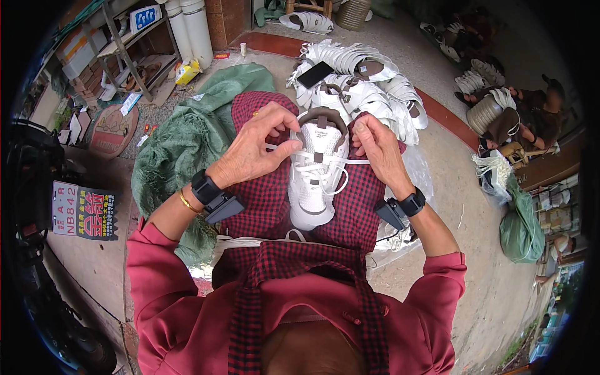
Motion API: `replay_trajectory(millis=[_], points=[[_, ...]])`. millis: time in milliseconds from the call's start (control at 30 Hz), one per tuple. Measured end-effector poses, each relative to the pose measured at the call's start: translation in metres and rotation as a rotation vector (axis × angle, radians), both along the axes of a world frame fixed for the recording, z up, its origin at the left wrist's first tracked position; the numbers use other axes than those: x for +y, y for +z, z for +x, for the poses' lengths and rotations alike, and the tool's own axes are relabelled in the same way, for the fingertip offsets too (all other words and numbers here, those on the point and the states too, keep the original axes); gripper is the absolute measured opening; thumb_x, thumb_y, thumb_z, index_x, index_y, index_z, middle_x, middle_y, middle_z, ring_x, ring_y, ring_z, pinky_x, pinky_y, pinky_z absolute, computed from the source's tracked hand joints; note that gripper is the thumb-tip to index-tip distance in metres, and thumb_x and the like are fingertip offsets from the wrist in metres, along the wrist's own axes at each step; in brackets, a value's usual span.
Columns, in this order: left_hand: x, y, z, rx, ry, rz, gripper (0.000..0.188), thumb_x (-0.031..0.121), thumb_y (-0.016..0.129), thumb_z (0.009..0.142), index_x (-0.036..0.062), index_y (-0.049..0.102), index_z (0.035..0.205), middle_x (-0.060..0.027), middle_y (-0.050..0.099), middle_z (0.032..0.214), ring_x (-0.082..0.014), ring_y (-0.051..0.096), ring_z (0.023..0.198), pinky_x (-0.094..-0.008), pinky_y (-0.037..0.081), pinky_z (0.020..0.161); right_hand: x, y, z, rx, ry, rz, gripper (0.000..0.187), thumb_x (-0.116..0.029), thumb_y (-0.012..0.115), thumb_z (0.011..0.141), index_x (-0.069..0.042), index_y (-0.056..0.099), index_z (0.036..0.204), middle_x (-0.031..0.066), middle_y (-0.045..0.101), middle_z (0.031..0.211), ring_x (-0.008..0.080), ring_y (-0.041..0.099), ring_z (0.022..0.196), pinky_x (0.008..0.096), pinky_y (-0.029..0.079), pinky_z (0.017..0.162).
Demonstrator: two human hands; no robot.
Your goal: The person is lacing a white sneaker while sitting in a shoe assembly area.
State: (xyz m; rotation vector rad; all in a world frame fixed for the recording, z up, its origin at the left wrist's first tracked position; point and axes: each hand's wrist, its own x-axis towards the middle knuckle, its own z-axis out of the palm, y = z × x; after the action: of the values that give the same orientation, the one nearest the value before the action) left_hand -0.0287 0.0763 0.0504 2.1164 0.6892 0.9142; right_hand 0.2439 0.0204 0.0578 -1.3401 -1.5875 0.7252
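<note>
A: Layout, big to small?
B: Red-and-black checked cloth apron (369,203) over the lap, mid-frame. Crumpled green woven sack (172,153) left of it. Heap of white shoe uppers with brown linings (375,94), upper centre-right.

A: The workpiece?
B: White mesh shoe with brown collar lining (305,182). Frame centre, on the apron, toe toward the bottom edge.

A: Hands?
B: Bare left hand (257,144) at the shoe's left side: fingers bent, thumb and forefinger slightly apart. Bare right hand (379,147) off its right side: fingers curled in, thumb up near the forefinger.

A: Smaller stuff?
B: Black flat phone (315,74) on the heap, above the shoe in frame. Smallest: flat white lace (353,162), threaded across the shoe, one stretch running out to each hand, slack loop lower right.

A: Gripped?
B: Can't tell for either; contact points are hidden.
</note>
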Motion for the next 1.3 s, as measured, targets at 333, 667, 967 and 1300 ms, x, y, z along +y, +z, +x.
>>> replay_trajectory(millis=[333,667,967,1300], points=[[-0.013,-0.006,0.001,0.189,-0.198,0.175,0.02,0.017,0.079,0.082,0.0044,0.064,0.087,-0.0063,0.052,0.099,-0.0234,0.051,0.1,-0.0373,0.038,0.093,-0.026,-0.001,-0.002,-0.656,0.163,0.222,0.034,-0.03,0.058,0.098,-0.001,0.066,0.082,0.0169,0.061,0.071,0.037,0.057,0.071,0.045,0.045,0.069],[-0.021,-0.008,0.021,0.133,-0.036,0.15,0.032,0.004,0.085,0.07,0.004,0.059,0.09,-0.008,0.055,0.098,-0.0245,0.058,0.096,-0.0361,0.048,0.088,-0.021,0.006,0.056,-0.648,-0.148,0.286,0.021,-0.015,0.065,0.094,0.002,0.064,0.082,0.0145,0.058,0.07,0.0321,0.058,0.063,0.0407,0.046,0.06],[-0.023,-0.007,0.005,0.11,0.033,0.081,0.029,0.004,0.079,0.079,0.003,0.058,0.1,-0.0077,0.056,0.098,-0.0212,0.061,0.091,-0.0335,0.053,0.08,-0.035,0.004,0.019,-0.435,-0.033,0.254,0.021,-0.004,0.064,0.087,-0.005,0.067,0.107,0.0131,0.057,0.107,0.0309,0.06,0.097,0.042,0.048,0.08],[-0.006,-0.009,0.006,0.175,0.031,0.051,0.019,0.007,0.078,0.08,-0.0015,0.062,0.087,-0.0089,0.06,0.083,-0.0208,0.061,0.079,-0.0325,0.052,0.071,-0.066,-0.003,0.002,-0.609,0.476,0.115,0.018,0.004,0.063,0.072,-0.004,0.063,0.088,0.0077,0.05,0.088,0.0286,0.053,0.087,0.0407,0.043,0.077]])
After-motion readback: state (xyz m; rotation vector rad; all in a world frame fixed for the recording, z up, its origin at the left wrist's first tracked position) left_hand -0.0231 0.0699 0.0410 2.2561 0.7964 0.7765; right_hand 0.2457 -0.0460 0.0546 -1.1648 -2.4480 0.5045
